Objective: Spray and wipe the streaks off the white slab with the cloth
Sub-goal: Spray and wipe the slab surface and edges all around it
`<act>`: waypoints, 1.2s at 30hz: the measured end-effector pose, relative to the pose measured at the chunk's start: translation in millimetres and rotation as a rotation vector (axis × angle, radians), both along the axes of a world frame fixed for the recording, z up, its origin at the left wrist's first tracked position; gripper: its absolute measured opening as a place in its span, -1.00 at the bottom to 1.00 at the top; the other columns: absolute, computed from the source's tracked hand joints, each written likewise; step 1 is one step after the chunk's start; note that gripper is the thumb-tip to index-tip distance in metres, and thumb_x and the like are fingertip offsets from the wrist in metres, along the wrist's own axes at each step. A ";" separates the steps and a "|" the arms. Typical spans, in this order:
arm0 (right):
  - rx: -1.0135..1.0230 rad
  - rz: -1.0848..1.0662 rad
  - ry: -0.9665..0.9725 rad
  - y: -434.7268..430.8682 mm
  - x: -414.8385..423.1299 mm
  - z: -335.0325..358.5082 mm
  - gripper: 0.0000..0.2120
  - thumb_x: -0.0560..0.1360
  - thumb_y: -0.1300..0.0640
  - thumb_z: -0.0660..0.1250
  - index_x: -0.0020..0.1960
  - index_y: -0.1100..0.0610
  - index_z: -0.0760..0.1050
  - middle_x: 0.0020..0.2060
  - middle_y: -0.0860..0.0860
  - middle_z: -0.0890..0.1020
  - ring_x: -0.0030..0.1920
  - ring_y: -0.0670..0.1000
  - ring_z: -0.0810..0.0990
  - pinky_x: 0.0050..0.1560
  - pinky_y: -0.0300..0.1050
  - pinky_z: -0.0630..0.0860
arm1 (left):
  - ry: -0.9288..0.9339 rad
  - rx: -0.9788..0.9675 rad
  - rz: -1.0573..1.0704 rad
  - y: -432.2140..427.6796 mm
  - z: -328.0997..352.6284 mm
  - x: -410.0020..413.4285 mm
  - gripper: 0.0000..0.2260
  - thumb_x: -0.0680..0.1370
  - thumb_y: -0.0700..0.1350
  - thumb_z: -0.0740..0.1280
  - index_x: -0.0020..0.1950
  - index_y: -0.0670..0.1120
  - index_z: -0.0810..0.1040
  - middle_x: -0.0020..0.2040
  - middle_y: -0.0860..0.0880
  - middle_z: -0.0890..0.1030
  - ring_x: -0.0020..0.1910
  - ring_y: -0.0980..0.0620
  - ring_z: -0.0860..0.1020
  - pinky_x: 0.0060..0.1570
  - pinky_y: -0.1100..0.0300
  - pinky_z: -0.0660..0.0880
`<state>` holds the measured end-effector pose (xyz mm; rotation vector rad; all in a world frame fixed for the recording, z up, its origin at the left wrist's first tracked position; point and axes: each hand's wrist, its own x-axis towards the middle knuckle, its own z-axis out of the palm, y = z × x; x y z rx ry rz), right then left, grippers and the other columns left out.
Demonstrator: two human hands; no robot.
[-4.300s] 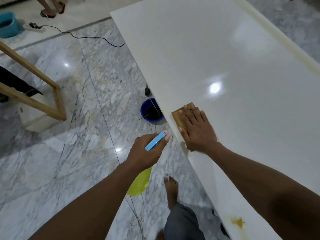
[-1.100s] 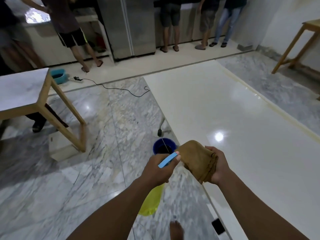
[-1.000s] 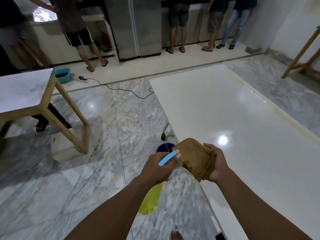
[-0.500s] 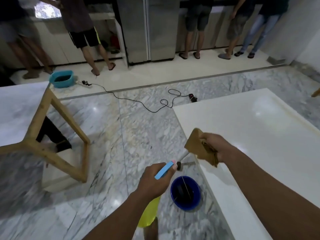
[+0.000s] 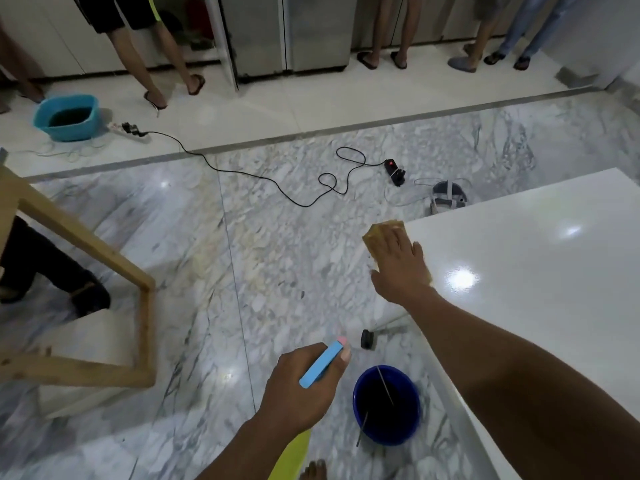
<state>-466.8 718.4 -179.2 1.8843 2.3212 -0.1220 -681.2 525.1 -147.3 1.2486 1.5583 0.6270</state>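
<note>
My right hand (image 5: 401, 268) lies flat, fingers straight and together, pressing the brown cloth (image 5: 377, 237) onto the corner of the white slab (image 5: 536, 289). The cloth's far end sticks out past my fingertips, and its left side hangs a little over the slab's edge. The slab is glossy, with two ceiling-light reflections to the right of my hand.

My left hand (image 5: 304, 386) is curled round the neck of the spray bottle (image 5: 320, 365). The bottle's blue head with its pink tip points up and to the right, and the yellow body hangs down below my wrist. I hold it over the marble floor (image 5: 277, 271), to the left of the slab and not touching it.

A blue bucket (image 5: 386, 405) stands on the floor just beside the slab's near edge, with a black caster wheel (image 5: 367, 339) beyond it. My bare toes (image 5: 313, 471) show at the bottom. Farther off, a black cable (image 5: 277, 181) runs across the floor to a power strip (image 5: 394, 171). A teal basin (image 5: 67, 116) sits at the far left, near several people's legs. A wooden frame (image 5: 86, 244) stands to my left.
</note>
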 end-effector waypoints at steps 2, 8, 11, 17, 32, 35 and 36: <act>0.058 0.015 -0.010 -2.4 4.0 -15.5 -0.36 0.53 -0.01 0.24 0.57 0.00 0.12 0.58 0.11 0.11 0.57 0.22 0.04 0.46 0.30 0.16 | -0.008 -0.027 -0.010 4.9 -10.2 2.8 -0.40 0.51 0.48 0.29 -0.16 -0.08 0.64 -0.44 0.11 0.44 -0.41 0.03 0.46 -0.21 -0.30 0.65; 0.108 0.069 -0.042 -6.9 7.8 -25.6 -0.27 0.55 0.16 0.20 0.63 0.05 -0.06 0.61 0.17 -0.12 0.59 0.25 -0.20 0.57 0.25 -0.10 | -0.007 -0.067 -0.032 4.1 -25.0 17.1 -0.45 0.52 0.43 0.31 -0.23 -0.07 0.56 -0.44 0.09 0.46 -0.43 0.02 0.48 -0.25 -0.26 0.60; 0.101 0.062 -0.041 -21.4 13.3 -22.6 -0.27 0.57 0.21 0.16 0.63 0.05 -0.12 0.60 0.16 -0.21 0.59 0.23 -0.27 0.56 0.22 -0.18 | -0.015 -0.060 -0.041 -2.3 -23.3 29.7 -0.50 0.58 0.35 0.34 -0.24 -0.07 0.55 -0.46 0.12 0.43 -0.43 0.02 0.46 -0.24 -0.28 0.61; 0.050 0.044 -0.046 -79.5 30.9 -20.0 -0.21 0.56 0.17 0.23 0.63 0.03 -0.17 0.59 0.14 -0.28 0.57 0.22 -0.33 0.56 0.24 -0.16 | 0.019 -0.027 -0.083 -37.7 -17.8 52.0 -0.52 0.61 0.34 0.33 -0.33 0.02 0.46 -0.48 0.13 0.42 -0.44 0.03 0.45 -0.25 -0.25 0.61; 0.054 0.051 0.059 -337.9 128.4 -20.6 -0.23 0.55 0.13 0.29 0.63 0.06 -0.06 0.60 0.13 -0.23 0.57 0.20 -0.32 0.55 0.21 -0.20 | 0.005 0.099 -0.004 -272.6 12.5 159.3 -0.47 0.61 0.27 0.37 -0.29 -0.17 0.50 -0.49 0.12 0.37 -0.47 0.10 0.38 -0.38 0.09 0.48; 0.030 0.041 0.041 -392.7 149.4 -19.4 -0.20 0.56 0.05 0.31 0.63 0.06 -0.09 0.59 0.13 -0.26 0.57 0.20 -0.33 0.56 0.21 -0.18 | 0.001 0.040 -0.006 -315.2 17.3 179.3 -0.50 0.62 0.27 0.39 -0.22 -0.16 0.60 -0.47 0.08 0.43 -0.44 -0.03 0.50 -0.28 -0.24 0.64; 0.021 0.043 0.028 -408.9 155.3 -20.3 -0.18 0.55 0.04 0.32 0.63 0.06 -0.10 0.59 0.13 -0.27 0.57 0.21 -0.33 0.57 0.21 -0.17 | -0.002 0.038 -0.006 -326.8 18.3 184.2 -0.49 0.61 0.28 0.39 -0.20 -0.17 0.60 -0.46 0.05 0.45 -0.43 -0.06 0.51 -0.27 -0.27 0.64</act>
